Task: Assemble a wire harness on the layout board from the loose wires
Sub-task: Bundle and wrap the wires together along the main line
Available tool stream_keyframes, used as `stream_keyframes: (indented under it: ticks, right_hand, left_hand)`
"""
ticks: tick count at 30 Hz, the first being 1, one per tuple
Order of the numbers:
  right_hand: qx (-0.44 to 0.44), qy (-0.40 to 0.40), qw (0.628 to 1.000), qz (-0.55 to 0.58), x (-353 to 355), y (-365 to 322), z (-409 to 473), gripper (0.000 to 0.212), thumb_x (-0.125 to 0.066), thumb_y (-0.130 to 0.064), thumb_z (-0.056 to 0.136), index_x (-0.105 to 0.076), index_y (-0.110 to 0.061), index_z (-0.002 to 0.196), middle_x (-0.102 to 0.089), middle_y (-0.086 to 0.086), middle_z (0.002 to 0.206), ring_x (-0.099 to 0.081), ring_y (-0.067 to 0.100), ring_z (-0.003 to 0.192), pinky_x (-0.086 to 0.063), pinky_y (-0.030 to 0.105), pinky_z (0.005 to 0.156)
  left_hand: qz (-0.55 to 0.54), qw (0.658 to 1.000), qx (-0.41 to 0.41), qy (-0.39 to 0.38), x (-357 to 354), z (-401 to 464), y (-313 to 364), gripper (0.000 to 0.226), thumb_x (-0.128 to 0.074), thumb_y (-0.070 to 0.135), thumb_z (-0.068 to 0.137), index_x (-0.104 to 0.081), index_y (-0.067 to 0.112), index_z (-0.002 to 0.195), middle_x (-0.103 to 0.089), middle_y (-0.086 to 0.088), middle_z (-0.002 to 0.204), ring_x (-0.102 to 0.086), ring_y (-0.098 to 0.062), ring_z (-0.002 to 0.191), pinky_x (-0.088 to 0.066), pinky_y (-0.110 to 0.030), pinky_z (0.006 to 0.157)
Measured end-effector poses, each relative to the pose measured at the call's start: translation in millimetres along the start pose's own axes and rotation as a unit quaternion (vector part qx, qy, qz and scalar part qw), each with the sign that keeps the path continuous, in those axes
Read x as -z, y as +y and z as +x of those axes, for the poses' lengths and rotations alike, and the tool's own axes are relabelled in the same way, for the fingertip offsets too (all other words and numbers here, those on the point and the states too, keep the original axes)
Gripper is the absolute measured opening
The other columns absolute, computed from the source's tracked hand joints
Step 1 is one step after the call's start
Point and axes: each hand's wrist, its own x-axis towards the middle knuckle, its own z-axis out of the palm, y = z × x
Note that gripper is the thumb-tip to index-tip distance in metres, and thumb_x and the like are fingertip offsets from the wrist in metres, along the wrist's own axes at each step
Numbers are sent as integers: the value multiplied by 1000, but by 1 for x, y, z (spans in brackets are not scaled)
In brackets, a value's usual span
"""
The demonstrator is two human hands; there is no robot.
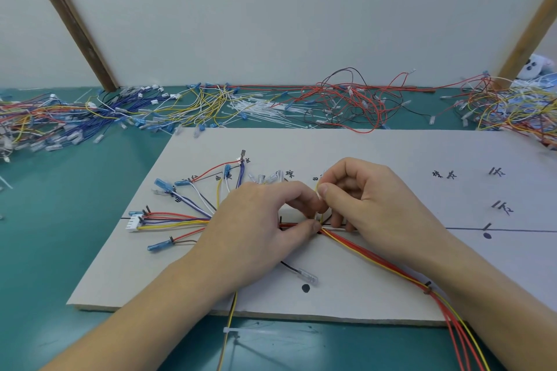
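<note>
both hands work at the middle of the layout board (376,153), a pale sheet lying flat on the green desk (60,235). the left hand (256,226) lies over the wire bundle with its fingers curled, thumb and forefinger pinching the bundle where the red and yellow wires (373,259) meet, just left of the right hand. the right hand (370,199) is curled too, its thumb and forefinger pinching a thin yellow wire (317,190) that loops up from that same spot. the two hands touch at the fingertips.

left of the left hand the harness fans out across the board: red, yellow, white, purple and brown leads ending in blue sleeved terminals (159,184) and a white plug connector (132,223) at the board's left edge, some held by small dark pegs. the red and yellow wires run from the pinch toward the near right, past a peg, and off the board's near edge. a black lead with a clear terminal (307,275) lies on the board near the left wrist, beside a black dot. handwritten marks and a long black line sit on the right half of the board.

along the far edge of the desk lie the loose wires (349,99) in tangled heaps, with white cable ties (259,111) among them. one cable tie (250,331) lies on the desk by the board's near edge.
</note>
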Motion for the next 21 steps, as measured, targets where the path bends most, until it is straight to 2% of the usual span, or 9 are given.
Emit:
stream_keyframes:
  ticks: [3, 8, 17, 21]
  right_hand:
    - [-1, -4, 1000, 3, 0, 1, 0, 7, -62, -27, 91, -66, -30, 86, -74, 0, 75, -67, 15, 57, -46, 18, 51]
    - [-16, -9, 1000, 16, 0, 2, -1, 12, -67, -20, 95, -69, -28, 87, -74, -1, 74, -67, 14, 58, -46, 17, 51]
    - [-69, -34, 996, 47, 5, 0, 1, 9, -70, -13, 95, -73, -20, 99, -75, 8, 82, -63, 9, 59, -48, 21, 53]
    - [-70, -32, 996, 43, 5, 2, 1, 9, -70, -14, 95, -74, -21, 100, -76, 5, 81, -64, 10, 60, -48, 21, 54]
  left_hand:
    - [0, 1000, -2, -2, 0, 0, 1, 16, -76, 41, 83, -68, 42, 97, -68, 37, 90, -55, 7, 56, -34, -8, 57]
    - [12, 1000, -4, -10, 1, -1, 0, 23, -82, 38, 79, -67, 42, 96, -66, 38, 83, -51, 21, 61, -33, -4, 59]
    - [2, 1000, 4, -6, 0, -2, -2, 23, -78, 45, 79, -66, 42, 98, -69, 38, 94, -58, 1, 57, -31, -12, 58]
    - [-7, 1000, 2, -4, 0, -2, -2, 23, -78, 46, 79, -66, 43, 98, -69, 37, 95, -56, 3, 58, -35, -19, 59]
